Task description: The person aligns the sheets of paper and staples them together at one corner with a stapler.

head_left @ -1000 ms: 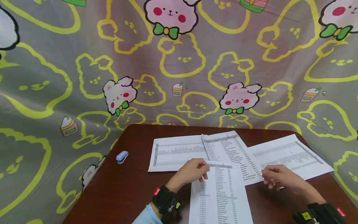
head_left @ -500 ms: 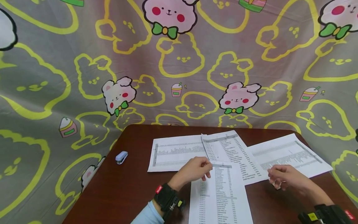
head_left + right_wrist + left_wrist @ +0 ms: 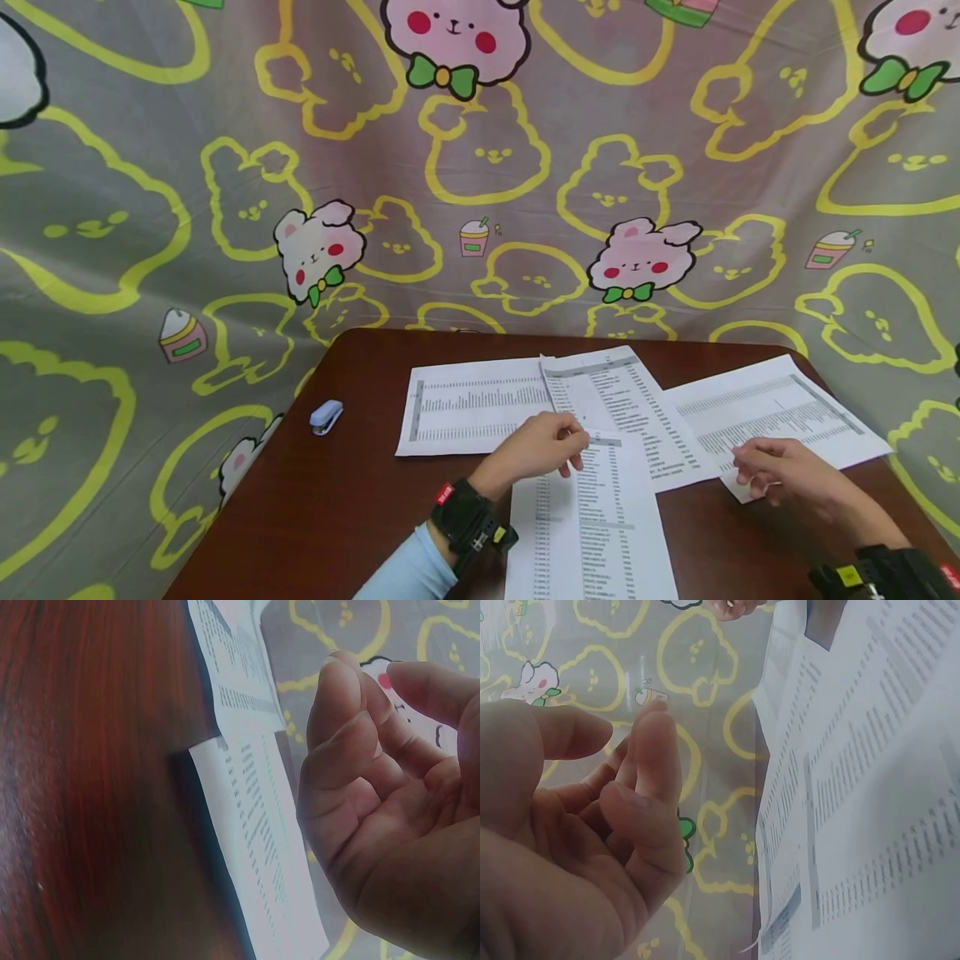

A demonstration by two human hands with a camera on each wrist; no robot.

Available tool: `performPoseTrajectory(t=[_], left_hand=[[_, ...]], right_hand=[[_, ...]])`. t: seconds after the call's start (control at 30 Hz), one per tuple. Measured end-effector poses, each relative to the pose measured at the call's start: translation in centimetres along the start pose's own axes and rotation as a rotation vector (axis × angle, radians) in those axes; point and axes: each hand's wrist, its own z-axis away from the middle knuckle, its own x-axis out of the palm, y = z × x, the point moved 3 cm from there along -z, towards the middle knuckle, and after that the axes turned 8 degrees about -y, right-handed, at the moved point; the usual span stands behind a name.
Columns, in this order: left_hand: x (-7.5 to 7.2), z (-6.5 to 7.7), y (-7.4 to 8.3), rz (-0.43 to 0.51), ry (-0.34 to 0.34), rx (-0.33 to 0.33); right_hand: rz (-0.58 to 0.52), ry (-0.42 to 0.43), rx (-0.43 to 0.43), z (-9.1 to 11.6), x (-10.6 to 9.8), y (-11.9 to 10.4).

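The fingers of the left hand [image 3: 536, 450] are loosely bent, and the left wrist view shows a gap between them with nothing pinched; the head view gives only the back of this hand, above a printed near sheet [image 3: 600, 542], and I cannot tell from it whether they touch. The right hand [image 3: 795, 475] curves its fingers just as loosely around bare air, a gap plain in its own wrist view, and appears over the near corner of a right sheet [image 3: 780, 408]. Between the hands, a middle sheet [image 3: 637, 408] overlaps both the right sheet and a left sheet [image 3: 457, 408]. All lie on a dark red-brown table [image 3: 285, 517]. Only the head view shows the pale stapler [image 3: 326, 417] near the table's left edge. Behind hangs a patterned cloth [image 3: 420, 167] with printed drink cups, one [image 3: 474, 237] white-topped with a straw.
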Motion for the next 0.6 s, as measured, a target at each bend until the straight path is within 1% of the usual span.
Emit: performPoseTrajectory(t=[0.2, 0.3, 0.4, 0.5, 0.6], left_hand=[[0.2, -0.5, 0.5, 0.030, -0.006, -0.014], [0.5, -1.0, 0.8, 0.039, -0.015, -0.024], [0.7, -1.6, 1.1, 0.022, -0.019, -0.027], [0.9, -2.2, 1.6, -0.004, -0.019, -0.026], [1.0, -2.6, 1.9, -0.011, -0.025, -0.026]], right_hand=[[-0.010, 0.018, 0.007, 0.2, -0.7, 0.2], [0.008, 0.037, 0.017, 0.4, -1.2, 0.3], [0.016, 0.051, 0.027, 0.7, -1.6, 0.3], [0.002, 0.062, 0.034, 0.8, -1.9, 0.4], [-0.019, 0.074, 0.046, 0.7, -2.1, 0.7]])
